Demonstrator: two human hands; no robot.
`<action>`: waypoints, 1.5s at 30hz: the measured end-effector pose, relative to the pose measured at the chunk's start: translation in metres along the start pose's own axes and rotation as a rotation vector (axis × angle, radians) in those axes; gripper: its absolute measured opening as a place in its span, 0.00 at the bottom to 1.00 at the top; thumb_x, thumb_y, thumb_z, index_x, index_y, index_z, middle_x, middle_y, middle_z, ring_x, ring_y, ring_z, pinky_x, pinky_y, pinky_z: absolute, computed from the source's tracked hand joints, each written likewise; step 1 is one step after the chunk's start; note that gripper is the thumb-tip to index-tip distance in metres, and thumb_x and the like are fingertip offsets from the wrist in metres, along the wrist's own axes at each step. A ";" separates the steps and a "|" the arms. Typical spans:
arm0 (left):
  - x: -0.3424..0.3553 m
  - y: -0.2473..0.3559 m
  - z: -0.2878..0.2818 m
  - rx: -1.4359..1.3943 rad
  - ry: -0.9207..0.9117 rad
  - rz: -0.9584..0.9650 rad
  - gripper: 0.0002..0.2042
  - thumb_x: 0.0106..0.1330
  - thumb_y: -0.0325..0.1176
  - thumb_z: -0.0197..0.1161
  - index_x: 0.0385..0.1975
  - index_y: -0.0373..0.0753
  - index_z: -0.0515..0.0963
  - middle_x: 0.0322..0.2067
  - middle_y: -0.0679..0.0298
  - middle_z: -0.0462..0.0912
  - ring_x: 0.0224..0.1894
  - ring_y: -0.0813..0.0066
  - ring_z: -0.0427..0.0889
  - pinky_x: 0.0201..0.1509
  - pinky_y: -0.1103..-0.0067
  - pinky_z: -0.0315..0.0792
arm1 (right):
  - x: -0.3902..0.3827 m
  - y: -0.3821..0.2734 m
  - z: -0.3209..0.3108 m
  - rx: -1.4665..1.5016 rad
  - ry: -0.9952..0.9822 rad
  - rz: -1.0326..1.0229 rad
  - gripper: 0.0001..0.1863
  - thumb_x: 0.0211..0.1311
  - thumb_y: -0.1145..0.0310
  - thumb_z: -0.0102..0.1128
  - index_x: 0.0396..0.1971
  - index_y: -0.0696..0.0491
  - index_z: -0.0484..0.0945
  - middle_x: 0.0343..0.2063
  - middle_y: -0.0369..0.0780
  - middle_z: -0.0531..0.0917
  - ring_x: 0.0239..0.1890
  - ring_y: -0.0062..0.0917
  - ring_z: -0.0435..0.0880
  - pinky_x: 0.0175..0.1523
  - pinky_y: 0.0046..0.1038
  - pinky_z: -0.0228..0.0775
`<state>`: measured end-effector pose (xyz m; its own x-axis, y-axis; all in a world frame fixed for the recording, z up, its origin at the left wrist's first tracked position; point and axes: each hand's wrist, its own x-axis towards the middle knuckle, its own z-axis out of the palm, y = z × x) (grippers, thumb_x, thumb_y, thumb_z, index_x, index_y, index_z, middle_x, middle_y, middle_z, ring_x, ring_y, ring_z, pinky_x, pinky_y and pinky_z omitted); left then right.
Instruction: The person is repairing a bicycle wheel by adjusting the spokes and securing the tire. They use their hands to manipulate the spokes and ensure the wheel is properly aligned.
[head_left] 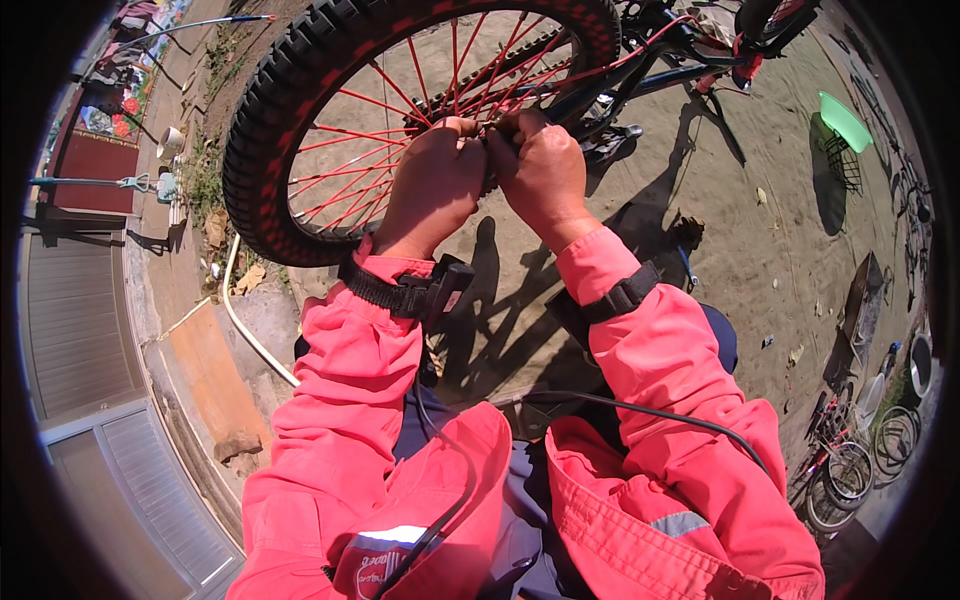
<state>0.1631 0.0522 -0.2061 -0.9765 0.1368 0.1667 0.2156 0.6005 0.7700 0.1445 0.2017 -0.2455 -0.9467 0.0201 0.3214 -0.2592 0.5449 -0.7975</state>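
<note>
A bicycle wheel with a knobby black tyre (262,140) and red spokes (345,133) stands at the top, joined to a dark bicycle frame (650,78). Both of my hands meet at the wheel's hub. My left hand (436,188) is closed, its thumb and fingers pinched together by the spokes. Beside it, almost touching, my right hand (543,172) is closed too, with bent fingers at the hub's right side near the frame. The hands cover whatever small part lies between the fingertips.
A green basket (846,122) and a black wire rack (843,165) stand at the far right. Other bicycles (845,475) are at the lower right. A blue-handled tool (688,265) lies on the ground. To the left are a pale hose (245,325), a flat board (215,365) and metal panels (80,320).
</note>
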 end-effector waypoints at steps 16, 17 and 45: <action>-0.001 0.029 -0.003 -0.487 -0.081 -0.449 0.15 0.77 0.36 0.55 0.56 0.36 0.79 0.23 0.75 0.76 0.21 0.89 0.70 0.23 0.85 0.65 | 0.002 0.001 -0.002 0.044 0.005 0.011 0.10 0.67 0.61 0.65 0.34 0.52 0.82 0.28 0.46 0.87 0.33 0.46 0.88 0.36 0.44 0.78; 0.001 0.028 -0.003 -0.510 -0.087 -0.453 0.14 0.77 0.36 0.55 0.56 0.36 0.79 0.23 0.75 0.75 0.20 0.89 0.70 0.22 0.85 0.65 | 0.002 0.002 -0.002 0.044 0.004 -0.003 0.10 0.67 0.61 0.65 0.34 0.52 0.82 0.28 0.46 0.87 0.33 0.46 0.88 0.36 0.44 0.78; 0.001 0.028 -0.008 -0.465 -0.162 -0.411 0.18 0.74 0.33 0.52 0.60 0.39 0.76 0.20 0.73 0.75 0.17 0.88 0.70 0.21 0.85 0.64 | 0.000 0.007 -0.004 0.093 0.002 0.001 0.09 0.66 0.61 0.68 0.37 0.51 0.83 0.33 0.45 0.87 0.39 0.46 0.86 0.41 0.43 0.78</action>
<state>0.1684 0.0626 -0.1794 -0.9580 0.1072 -0.2661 -0.2366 0.2294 0.9441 0.1436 0.2087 -0.2488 -0.9466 0.0219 0.3217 -0.2752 0.4647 -0.8416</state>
